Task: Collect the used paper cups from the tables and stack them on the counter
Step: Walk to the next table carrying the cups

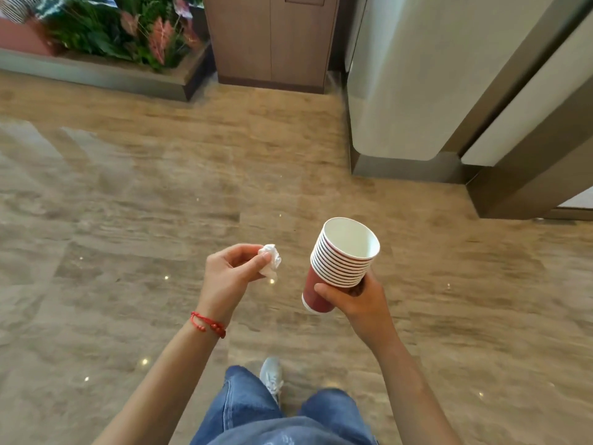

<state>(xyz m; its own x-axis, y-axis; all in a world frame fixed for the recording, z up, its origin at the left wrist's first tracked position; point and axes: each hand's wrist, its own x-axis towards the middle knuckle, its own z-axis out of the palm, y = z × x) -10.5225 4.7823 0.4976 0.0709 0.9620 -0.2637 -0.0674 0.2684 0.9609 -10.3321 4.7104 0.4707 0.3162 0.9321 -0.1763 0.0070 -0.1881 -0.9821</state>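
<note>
My right hand (356,298) grips a nested stack of several red paper cups (340,261) with white rims, tilted so the empty white inside of the top cup faces the camera. My left hand (231,273), with a red cord bracelet at the wrist, pinches a crumpled white tissue (270,260) between thumb and fingertips, a short way left of the cups. Both hands are held out over a glossy beige stone floor (128,203). No table or counter top is in view.
A white rounded counter base (410,91) with a bronze plinth stands at the right. A wooden cabinet (272,40) is straight ahead, and a planter box with green and pink leaves (106,30) is at the far left. My jeans and a grey shoe (271,377) show below.
</note>
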